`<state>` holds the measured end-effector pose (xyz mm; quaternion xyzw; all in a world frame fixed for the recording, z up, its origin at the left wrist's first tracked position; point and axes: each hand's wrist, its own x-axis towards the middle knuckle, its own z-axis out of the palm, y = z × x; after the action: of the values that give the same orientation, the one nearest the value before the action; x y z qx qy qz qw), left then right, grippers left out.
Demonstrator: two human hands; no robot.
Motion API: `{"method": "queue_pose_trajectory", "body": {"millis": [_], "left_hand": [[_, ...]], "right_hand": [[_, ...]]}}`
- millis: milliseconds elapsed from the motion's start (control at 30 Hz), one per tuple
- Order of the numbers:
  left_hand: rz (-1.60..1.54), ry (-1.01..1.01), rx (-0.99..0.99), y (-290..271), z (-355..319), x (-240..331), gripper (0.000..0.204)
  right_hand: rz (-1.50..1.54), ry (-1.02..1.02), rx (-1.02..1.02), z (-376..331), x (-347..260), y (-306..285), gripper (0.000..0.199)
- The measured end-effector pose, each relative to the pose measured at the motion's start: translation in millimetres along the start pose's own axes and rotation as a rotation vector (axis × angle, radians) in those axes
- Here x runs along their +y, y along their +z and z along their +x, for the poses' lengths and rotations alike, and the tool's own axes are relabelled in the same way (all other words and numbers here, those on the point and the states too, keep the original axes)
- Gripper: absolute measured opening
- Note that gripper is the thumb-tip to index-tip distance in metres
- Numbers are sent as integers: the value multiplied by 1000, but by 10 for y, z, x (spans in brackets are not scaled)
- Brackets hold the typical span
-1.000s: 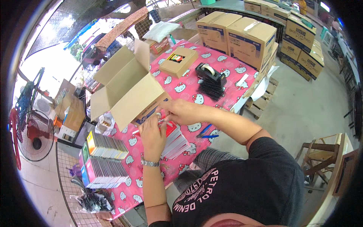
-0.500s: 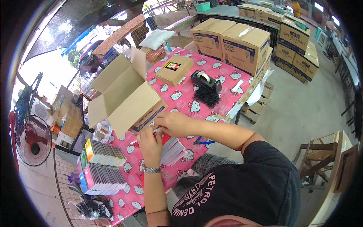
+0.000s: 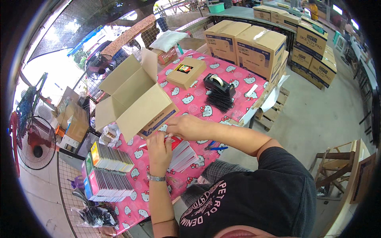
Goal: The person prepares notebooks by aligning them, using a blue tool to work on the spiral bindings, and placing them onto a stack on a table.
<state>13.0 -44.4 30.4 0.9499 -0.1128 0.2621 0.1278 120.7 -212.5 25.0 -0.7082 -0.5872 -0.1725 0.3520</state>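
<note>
My left hand [image 3: 159, 150] and my right hand [image 3: 185, 127] meet over the table, fingers bent and fingertips close together. Whatever they pinch between them is mostly hidden and too small to name. Just below the fingers lies a stack of notebooks [image 3: 184, 157] with a red cover and white page edges. An open cardboard box [image 3: 149, 106], flaps raised, stands right beyond my hands. To the left, two rows of spiral-bound notebooks [image 3: 109, 185] with coloured covers are lined up on edge. Blue-handled pliers [image 3: 217, 148] lie right of the red notebooks.
On the pink patterned table [image 3: 183, 99] are a closed cardboard box [image 3: 186, 73], a black tape dispenser [image 3: 219, 85] and a bundle of black spiral coils [image 3: 219, 102]. Large cartons [image 3: 260, 51] stand at the far right. Fans [image 3: 36, 142] stand to the left.
The whole view has shifted slightly. Both hands stay together at the same spot above the red notebooks, with only small finger movement.
</note>
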Motion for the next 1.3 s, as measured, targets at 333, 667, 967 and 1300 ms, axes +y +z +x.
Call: {"method": "queue_pose_trajectory", "body": {"millis": [333,667,967,1300], "left_hand": [[0,50,-7,-42,64,51,23],[-52,18,-39,-32,40,-3,18],[-91,43,18,-46,53,5,18],[140,-130,91,-5,-144,-133,34]], "right_hand": [[109,315,-185,-70,-145,-299,41],[914,1008,266,-316,1198,668,34],[-436,748,-258,-1323,1270,1870,55],[1830,226,-168,191,560,-93,61]]}}
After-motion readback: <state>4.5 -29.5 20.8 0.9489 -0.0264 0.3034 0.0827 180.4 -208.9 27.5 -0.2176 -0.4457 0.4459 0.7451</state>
